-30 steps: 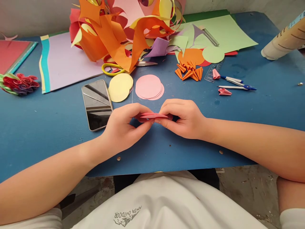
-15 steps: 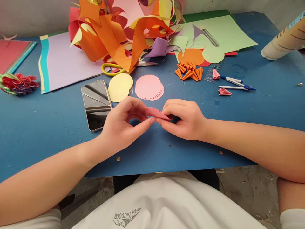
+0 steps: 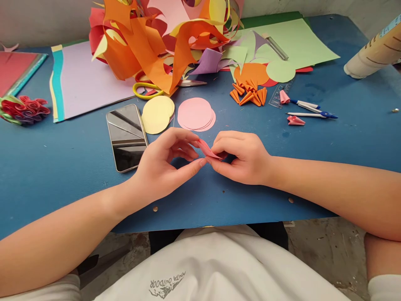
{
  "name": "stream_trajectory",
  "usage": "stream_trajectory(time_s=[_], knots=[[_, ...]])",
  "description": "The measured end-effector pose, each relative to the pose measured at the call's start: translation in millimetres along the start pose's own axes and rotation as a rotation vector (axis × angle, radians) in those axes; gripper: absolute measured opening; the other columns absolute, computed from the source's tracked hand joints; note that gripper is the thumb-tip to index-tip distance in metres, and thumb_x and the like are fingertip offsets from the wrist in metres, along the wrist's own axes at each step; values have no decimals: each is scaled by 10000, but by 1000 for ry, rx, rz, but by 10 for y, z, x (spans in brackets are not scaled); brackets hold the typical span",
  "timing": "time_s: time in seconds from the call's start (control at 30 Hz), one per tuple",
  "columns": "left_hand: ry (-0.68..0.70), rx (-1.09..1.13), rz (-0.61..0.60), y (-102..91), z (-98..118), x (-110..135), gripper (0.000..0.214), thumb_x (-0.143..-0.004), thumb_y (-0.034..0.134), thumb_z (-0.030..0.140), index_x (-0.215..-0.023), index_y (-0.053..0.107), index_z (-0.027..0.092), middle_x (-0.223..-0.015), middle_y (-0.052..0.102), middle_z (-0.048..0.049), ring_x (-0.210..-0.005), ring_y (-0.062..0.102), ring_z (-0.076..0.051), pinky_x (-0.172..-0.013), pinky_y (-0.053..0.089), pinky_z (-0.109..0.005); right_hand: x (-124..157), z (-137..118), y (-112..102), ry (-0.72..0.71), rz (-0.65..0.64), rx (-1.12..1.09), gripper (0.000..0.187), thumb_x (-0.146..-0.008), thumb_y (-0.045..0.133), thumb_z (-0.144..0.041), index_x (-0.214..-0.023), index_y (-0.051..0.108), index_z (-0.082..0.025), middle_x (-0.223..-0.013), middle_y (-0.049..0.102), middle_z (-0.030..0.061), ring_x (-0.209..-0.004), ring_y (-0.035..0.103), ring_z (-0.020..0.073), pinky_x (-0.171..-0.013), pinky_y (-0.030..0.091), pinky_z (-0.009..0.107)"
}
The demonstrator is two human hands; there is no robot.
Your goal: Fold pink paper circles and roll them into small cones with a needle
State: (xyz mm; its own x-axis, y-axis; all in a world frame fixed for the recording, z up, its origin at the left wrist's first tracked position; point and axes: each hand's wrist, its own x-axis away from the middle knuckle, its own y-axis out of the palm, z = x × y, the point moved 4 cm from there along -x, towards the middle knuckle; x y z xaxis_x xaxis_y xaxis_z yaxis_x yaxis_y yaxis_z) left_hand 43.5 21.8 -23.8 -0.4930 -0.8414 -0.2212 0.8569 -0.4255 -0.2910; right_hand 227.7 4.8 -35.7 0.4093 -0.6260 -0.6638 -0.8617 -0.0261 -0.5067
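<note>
A small curled piece of pink paper [image 3: 207,149] is held between my hands, just above the blue table. My right hand [image 3: 242,156] pinches its lower right end between thumb and fingers. On the other side, my left hand [image 3: 167,163] has its index fingertip on the upper edge and its thumb by the lower edge, the remaining fingers loosely bent. Beyond my hands lie a stack of pink paper circles [image 3: 194,113] and a stack of yellow paper circles [image 3: 156,115]. A phone [image 3: 125,138] lies beside my left hand.
Orange paper cones [image 3: 249,93], small pink folded pieces [image 3: 295,121] and a compass [image 3: 313,115] lie to the right. Yellow-handled scissors [image 3: 147,92] sit under a pile of paper scraps [image 3: 134,42]. A bottle [image 3: 369,54] stands at the far right.
The pink paper has tilted more steeply and curled between my fingers. My left index finger has shifted slightly along it; my right hand has barely moved.
</note>
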Motion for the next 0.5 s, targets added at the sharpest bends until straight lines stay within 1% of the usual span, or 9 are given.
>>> stream_trajectory(time_s=[0.1,0.17,0.3,0.4,0.5], knots=[[12,4,7,-9,4,3,330,-812,816,123,-1079,628,174,-965,708,-25,-772,715,-115,-746,662,-260,-3,-7,-1,1,11,-1,134,-911,686,-107,-820,609,-166,-726,608,5,-656,537,97,-607,459,216],[12,6,13,-17,5,7,312,-816,810,111,-1070,638,169,-956,712,-24,-808,723,-118,-768,662,-250,-6,-11,-5,10,23,-1,121,-910,677,-103,-831,612,-169,-733,614,7,-657,545,99,-612,471,221],[2,-1,39,-34,-4,16,320,-812,818,102,-1079,655,168,-994,732,-28,-848,731,-116,-796,662,-242,-13,-6,-28,44,49,2,99,-914,666,-114,-854,618,-177,-747,627,8,-664,562,106,-618,488,233],[5,-2,60,-44,-5,23,334,-815,817,100,-1101,661,172,-1026,733,-32,-834,728,-109,-798,662,-246,-15,4,-40,54,50,-12,85,-923,672,-128,-872,624,-177,-756,638,11,-675,573,111,-623,495,239],[15,-9,48,-42,1,23,353,-812,820,105,-1115,656,180,-1021,722,-33,-830,726,-122,-792,664,-269,-10,5,-34,33,32,-25,83,-934,666,-125,-883,629,-178,-773,655,18,-689,579,115,-631,510,241]])
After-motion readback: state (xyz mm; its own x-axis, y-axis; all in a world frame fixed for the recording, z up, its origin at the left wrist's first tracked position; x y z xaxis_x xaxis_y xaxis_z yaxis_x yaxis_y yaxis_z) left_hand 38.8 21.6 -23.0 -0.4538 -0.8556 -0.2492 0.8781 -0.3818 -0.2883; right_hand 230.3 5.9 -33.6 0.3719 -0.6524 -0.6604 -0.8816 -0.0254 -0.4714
